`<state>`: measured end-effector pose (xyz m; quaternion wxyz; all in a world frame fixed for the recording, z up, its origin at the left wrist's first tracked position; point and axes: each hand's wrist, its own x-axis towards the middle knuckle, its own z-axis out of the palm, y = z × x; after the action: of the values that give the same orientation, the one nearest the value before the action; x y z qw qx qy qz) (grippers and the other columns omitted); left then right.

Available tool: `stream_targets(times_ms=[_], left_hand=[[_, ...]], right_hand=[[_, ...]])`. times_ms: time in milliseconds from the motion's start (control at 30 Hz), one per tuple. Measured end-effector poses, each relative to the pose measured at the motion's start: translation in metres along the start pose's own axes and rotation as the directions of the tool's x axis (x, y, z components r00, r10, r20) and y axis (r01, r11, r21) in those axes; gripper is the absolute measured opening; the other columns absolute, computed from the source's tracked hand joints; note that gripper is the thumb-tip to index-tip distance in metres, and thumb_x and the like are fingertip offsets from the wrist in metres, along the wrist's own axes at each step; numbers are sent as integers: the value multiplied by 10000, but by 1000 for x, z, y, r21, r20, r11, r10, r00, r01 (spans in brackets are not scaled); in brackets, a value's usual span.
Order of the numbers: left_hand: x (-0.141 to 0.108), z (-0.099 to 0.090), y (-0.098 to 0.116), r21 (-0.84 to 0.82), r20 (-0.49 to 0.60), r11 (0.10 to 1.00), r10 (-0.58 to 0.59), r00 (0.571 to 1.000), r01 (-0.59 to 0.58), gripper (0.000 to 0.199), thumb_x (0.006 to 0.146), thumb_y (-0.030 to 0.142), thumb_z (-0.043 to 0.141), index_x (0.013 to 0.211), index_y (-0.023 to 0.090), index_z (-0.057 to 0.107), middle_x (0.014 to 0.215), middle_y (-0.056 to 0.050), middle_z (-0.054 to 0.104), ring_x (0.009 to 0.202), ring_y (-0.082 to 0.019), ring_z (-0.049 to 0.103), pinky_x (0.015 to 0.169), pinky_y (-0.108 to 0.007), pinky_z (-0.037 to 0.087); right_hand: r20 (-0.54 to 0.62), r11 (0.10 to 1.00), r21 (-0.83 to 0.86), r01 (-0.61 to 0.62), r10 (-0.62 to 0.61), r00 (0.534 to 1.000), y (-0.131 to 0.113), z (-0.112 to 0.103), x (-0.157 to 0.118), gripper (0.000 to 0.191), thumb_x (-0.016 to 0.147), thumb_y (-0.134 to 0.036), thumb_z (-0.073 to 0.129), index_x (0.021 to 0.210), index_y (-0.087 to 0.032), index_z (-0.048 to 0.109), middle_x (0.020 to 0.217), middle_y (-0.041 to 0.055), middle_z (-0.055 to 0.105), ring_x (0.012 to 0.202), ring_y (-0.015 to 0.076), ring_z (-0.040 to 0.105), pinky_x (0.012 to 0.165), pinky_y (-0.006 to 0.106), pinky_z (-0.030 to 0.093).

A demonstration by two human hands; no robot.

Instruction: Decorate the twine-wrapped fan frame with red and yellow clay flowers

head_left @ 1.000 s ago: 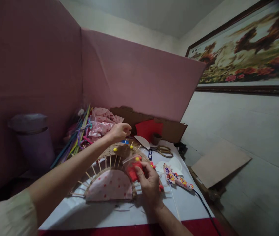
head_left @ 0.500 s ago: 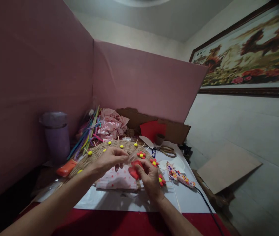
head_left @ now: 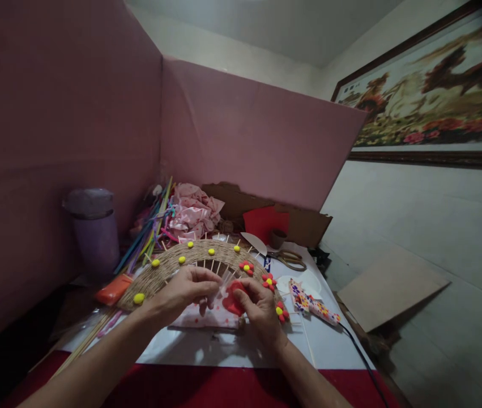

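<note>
My right hand (head_left: 261, 311) pinches a red piece of soft material (head_left: 234, 298), which seems to be in clear wrapping. My left hand (head_left: 193, 288) has its fingers closed on the clear plastic film (head_left: 222, 283) beside it. Both hands are over a white cloth with pink dots (head_left: 207, 317). Behind them arches a twine-covered band (head_left: 198, 254) with sticks poking out, yellow dots along it and red flowers with yellow centres (head_left: 269, 281) on its right side.
Right of the hands lie a flower-patterned glue gun (head_left: 312, 304) with a black cord, and scissors (head_left: 289, 259). Further left are an orange packet (head_left: 113, 289), pipe cleaners (head_left: 149, 226) and a purple bin (head_left: 96, 241). Crumpled pink fabric (head_left: 193, 209) sits behind.
My left hand has shifted slightly down and left, showing more of the band and its inner sticks. The red piece stays in my right hand. The view has shifted a little.
</note>
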<state>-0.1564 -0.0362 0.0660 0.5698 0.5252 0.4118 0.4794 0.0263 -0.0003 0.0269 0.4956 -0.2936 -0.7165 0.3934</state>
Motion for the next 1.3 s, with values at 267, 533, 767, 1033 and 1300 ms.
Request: stream_targets(times_ms=[267, 533, 767, 1033, 1300], left_hand=[[-8, 4, 1, 119, 35, 993, -11, 999, 7, 189, 695, 298, 637, 662, 118, 594, 500, 15, 564, 372, -75, 489, 346, -175, 377], [-15, 26, -12, 396, -146, 877, 353, 924, -273, 202, 826, 330, 511, 715, 162, 515, 533, 29, 520, 439, -102, 534, 420, -214, 447], [-17, 30, -26, 732, -26, 577, 554, 832, -361, 147, 841, 221, 474, 710, 177, 522, 638, -5, 521, 565, -113, 487, 537, -232, 393], [-18, 39, -29, 874, -55, 427, 561, 826, -232, 204, 840, 198, 415, 641, 212, 372, 578, 24, 437, 527, -126, 372, 518, -255, 276], [-22, 34, -19, 800, -49, 550, 458, 888, -240, 252, 900, 263, 343, 657, 204, 380, 624, 20, 447, 593, -133, 416, 576, -267, 305]], right_hand=[[47, 941, -279, 191, -185, 982, -9, -2, -1, 106, 837, -216, 540, 885, -190, 631, 791, 25, 648, 727, 160, 585, 669, 271, 451], [-97, 829, -488, 274, -363, 927, -31, 12, -13, 96, 868, -268, 483, 838, -192, 533, 807, 43, 570, 775, 189, 539, 710, 327, 423], [20, 872, -436, 222, -237, 971, -27, 24, -18, 231, 930, -214, 312, 772, -191, 478, 734, 30, 561, 673, 148, 529, 611, 260, 384], [28, 772, -573, 276, -318, 948, -23, 22, -15, 281, 887, -158, 362, 613, -194, 415, 573, -2, 489, 536, 121, 462, 526, 243, 297], [57, 686, -663, 299, -353, 934, -21, 15, -11, 269, 886, -155, 369, 630, -192, 442, 575, 5, 504, 533, 129, 466, 522, 253, 292]])
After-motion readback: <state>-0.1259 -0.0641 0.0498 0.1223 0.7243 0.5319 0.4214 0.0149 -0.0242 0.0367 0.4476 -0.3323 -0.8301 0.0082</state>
